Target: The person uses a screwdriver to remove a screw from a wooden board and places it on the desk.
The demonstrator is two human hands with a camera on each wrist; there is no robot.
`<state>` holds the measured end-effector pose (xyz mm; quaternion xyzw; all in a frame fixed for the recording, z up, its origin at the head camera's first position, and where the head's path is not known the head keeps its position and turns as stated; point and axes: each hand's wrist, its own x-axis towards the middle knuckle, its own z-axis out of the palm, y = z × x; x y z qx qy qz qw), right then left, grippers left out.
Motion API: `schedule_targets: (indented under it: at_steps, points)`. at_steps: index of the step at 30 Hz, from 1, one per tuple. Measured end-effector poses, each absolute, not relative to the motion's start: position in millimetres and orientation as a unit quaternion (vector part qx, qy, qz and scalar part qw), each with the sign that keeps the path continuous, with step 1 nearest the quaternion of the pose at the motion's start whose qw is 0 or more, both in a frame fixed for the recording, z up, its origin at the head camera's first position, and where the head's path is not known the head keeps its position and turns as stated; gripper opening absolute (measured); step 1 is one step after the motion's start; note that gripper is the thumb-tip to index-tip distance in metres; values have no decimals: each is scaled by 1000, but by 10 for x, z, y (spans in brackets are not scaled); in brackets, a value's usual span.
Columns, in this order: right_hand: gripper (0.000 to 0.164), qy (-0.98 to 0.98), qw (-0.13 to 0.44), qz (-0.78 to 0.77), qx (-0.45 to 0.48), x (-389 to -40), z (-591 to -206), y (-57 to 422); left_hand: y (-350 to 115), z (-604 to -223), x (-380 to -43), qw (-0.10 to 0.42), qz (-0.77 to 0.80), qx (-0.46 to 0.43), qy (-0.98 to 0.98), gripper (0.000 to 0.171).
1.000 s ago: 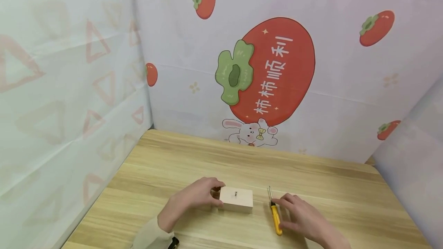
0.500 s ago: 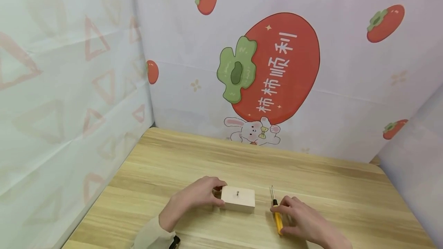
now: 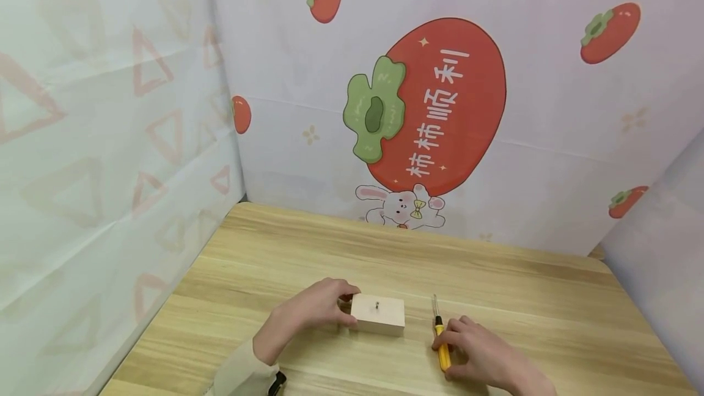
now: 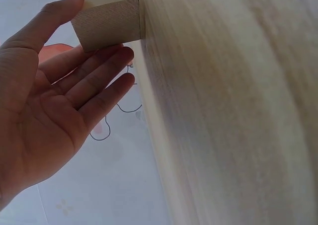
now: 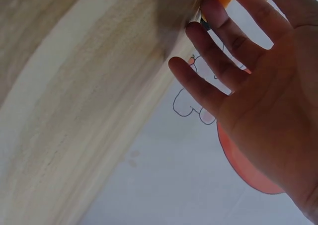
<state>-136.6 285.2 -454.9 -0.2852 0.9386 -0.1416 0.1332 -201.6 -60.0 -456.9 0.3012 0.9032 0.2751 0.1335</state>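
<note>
A pale wooden block (image 3: 376, 316) lies on the table, with a small screw (image 3: 377, 305) standing up from its top face. My left hand (image 3: 315, 307) pinches the block's left end between thumb and fingers; in the left wrist view the thumb is on one side of the block (image 4: 107, 26) and the fingertips on the other. To the right lies a screwdriver (image 3: 443, 356) with a yellow handle, black collar and thin metal shaft pointing away. My right hand (image 3: 484, 352) pinches its handle, fingers on the far part and thumb near the butt end.
The wood-grain table (image 3: 308, 249) runs back to a white printed backdrop (image 3: 286, 164) with persimmons and a rabbit. Another printed sheet (image 3: 110, 200) stands along the left edge, and a pale one (image 3: 676, 261) on the right.
My right fingers have slid from the screwdriver's collar back onto its handle and closed in on it. The screwdriver has shifted slightly. The left hand and block keep their places.
</note>
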Motion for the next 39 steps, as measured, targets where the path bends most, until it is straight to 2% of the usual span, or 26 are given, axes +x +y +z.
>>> schedule_targets:
  at_steps: [2,4,6,11,18,21,24,27,33,39]
  points:
    - [35,938,137,-149,-281,-1363,-4537,2855,-600,-4566,-2018,134,276,303,902,60]
    - [35,937,115,-153,-293,-1358,-4532,2862,-600,-4564,-2017,134,277,303,902,60]
    - [32,932,68,-153,-323,-1357,-4532,2867,-601,-4567,-2017,134,275,303,903,60]
    - [32,906,-95,-132,-391,-1369,-4538,2868,-604,-4565,-2015,132,270,302,905,61]
    - [46,876,-205,-121,-420,-1402,-4499,2833,-604,-4543,-2010,134,277,305,901,60]
    - [41,867,-219,-146,-422,-1419,-4456,2790,-599,-4539,-2005,135,272,300,904,62]
    - [30,863,-213,-186,-419,-1437,-4401,2735,-588,-4537,-2003,135,271,299,905,60]
    - [26,865,-208,-203,-409,-1445,-4349,2684,-575,-4535,-2001,135,273,301,904,59]
    - [40,877,-209,-221,-372,-1454,-4270,2583,-583,-4545,-1989,136,275,294,905,61]
    - [54,871,-243,-239,-353,-1492,-4182,2477,-581,-4576,-2001,135,277,301,902,52]
